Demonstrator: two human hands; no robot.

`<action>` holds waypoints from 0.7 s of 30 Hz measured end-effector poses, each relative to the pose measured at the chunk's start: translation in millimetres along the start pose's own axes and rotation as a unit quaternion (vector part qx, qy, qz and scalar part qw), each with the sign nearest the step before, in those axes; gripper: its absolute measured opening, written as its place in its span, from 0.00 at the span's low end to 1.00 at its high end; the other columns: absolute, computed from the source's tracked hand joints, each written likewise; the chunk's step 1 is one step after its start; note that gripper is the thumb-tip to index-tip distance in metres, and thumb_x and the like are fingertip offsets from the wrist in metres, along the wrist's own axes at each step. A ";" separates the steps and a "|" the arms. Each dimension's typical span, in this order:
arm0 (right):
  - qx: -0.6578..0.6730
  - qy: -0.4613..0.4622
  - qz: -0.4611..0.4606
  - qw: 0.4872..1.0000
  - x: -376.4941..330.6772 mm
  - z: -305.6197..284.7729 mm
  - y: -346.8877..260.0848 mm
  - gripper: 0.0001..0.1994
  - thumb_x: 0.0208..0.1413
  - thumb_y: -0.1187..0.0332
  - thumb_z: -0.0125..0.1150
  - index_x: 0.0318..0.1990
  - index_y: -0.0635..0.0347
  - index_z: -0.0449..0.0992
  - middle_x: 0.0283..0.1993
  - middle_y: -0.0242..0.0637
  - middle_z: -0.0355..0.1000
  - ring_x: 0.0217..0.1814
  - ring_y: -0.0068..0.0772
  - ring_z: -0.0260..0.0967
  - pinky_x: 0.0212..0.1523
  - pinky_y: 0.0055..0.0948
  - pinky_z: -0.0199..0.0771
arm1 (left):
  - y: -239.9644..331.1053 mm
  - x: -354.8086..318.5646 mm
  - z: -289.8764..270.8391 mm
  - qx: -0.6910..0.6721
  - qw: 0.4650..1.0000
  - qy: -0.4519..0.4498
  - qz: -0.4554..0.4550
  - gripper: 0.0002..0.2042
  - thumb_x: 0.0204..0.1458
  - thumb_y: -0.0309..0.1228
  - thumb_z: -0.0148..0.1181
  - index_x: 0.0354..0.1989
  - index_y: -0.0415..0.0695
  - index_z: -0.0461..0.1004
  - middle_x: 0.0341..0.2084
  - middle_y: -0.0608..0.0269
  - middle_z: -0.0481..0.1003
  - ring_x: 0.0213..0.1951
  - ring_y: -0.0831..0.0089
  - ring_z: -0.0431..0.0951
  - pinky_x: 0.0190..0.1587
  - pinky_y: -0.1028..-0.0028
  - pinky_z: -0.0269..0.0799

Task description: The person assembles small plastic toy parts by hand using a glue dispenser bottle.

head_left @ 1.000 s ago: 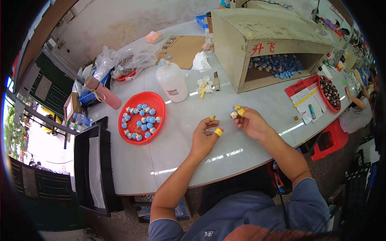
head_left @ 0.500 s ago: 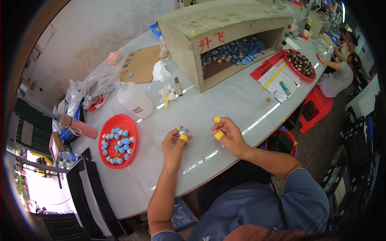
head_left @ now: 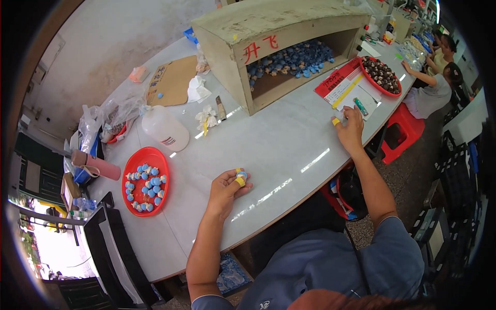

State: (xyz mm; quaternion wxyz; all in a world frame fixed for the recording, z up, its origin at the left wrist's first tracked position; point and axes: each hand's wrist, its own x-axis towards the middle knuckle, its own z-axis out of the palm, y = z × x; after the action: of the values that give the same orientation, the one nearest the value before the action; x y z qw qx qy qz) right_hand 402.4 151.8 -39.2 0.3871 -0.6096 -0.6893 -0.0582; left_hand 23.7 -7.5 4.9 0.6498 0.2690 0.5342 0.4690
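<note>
My left hand is closed over the pale table, thumb and fingers pinching a small blue-and-cream figure head. Yellow tape wraps the thumb and a fingertip. My right hand is stretched out to the right, thumb and fingers apart, with nothing visible in it. Its fingertips are beside a green cylinder lying on white paper. To the left of my left hand, a red round tray holds several similar blue-and-cream pieces.
A beige open-fronted box full of blue pieces stands at the back. Near it are a red bowl of dark pieces, a white bottle, crumpled tissue and cardboard. A pink flask stands left; co-workers sit far right.
My right hand has moved away from the left, outward to the right, toward the green cylinder. My left hand keeps its pinch on the small piece; the view has shifted slightly.
</note>
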 end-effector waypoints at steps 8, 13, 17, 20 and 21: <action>0.436 -0.282 -0.021 0.854 -12.5 2.7 -154.5 0.14 0.55 0.72 0.63 0.47 0.66 0.69 0.39 0.39 0.75 0.39 0.24 0.72 0.41 0.24 0.71 | -2.5 4.1 -4.3 0.002 1.000 -0.020 0.020 0.17 0.55 0.24 0.59 0.52 0.32 0.68 0.43 0.53 0.76 0.40 0.69 0.80 0.44 0.78 0.78; 0.436 -0.364 -0.097 0.818 -32.5 4.4 -197.4 0.14 0.55 0.74 0.63 0.48 0.66 0.71 0.37 0.40 0.74 0.39 0.28 0.73 0.42 0.26 0.71 | -0.6 4.3 -8.0 0.007 0.999 -0.036 0.021 0.18 0.55 0.25 0.60 0.52 0.31 0.68 0.42 0.54 0.76 0.40 0.68 0.80 0.45 0.77 0.77; 0.504 -0.277 -0.145 0.805 -46.3 9.2 -202.7 0.16 0.51 0.74 0.66 0.47 0.67 0.72 0.35 0.40 0.73 0.33 0.28 0.69 0.37 0.24 0.69 | 0.4 4.6 -9.7 -0.017 0.998 -0.060 0.020 0.16 0.55 0.24 0.60 0.51 0.30 0.69 0.41 0.55 0.77 0.41 0.69 0.80 0.45 0.77 0.77; 0.581 -0.258 -0.070 0.769 -54.6 16.4 -200.0 0.14 0.52 0.74 0.65 0.46 0.66 0.73 0.34 0.40 0.72 0.32 0.27 0.68 0.36 0.23 0.68 | -1.1 6.5 -11.8 -0.017 0.998 -0.063 0.011 0.16 0.56 0.24 0.59 0.51 0.29 0.70 0.41 0.55 0.77 0.41 0.70 0.80 0.46 0.77 0.77; 0.567 -0.245 -0.089 0.781 -54.2 16.8 -198.1 0.14 0.53 0.74 0.64 0.46 0.66 0.73 0.34 0.40 0.73 0.30 0.27 0.68 0.34 0.23 0.69 | -2.1 6.7 -13.0 -0.014 0.998 -0.066 0.012 0.16 0.56 0.24 0.59 0.51 0.29 0.69 0.41 0.55 0.77 0.41 0.70 0.80 0.46 0.77 0.77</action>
State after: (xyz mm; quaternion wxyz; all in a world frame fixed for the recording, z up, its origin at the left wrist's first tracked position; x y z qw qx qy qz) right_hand 216.9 68.5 -6.1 0.4739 -0.2093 -0.7207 0.4607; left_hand 12.0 -4.3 -3.5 0.6820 0.2964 0.4800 0.4654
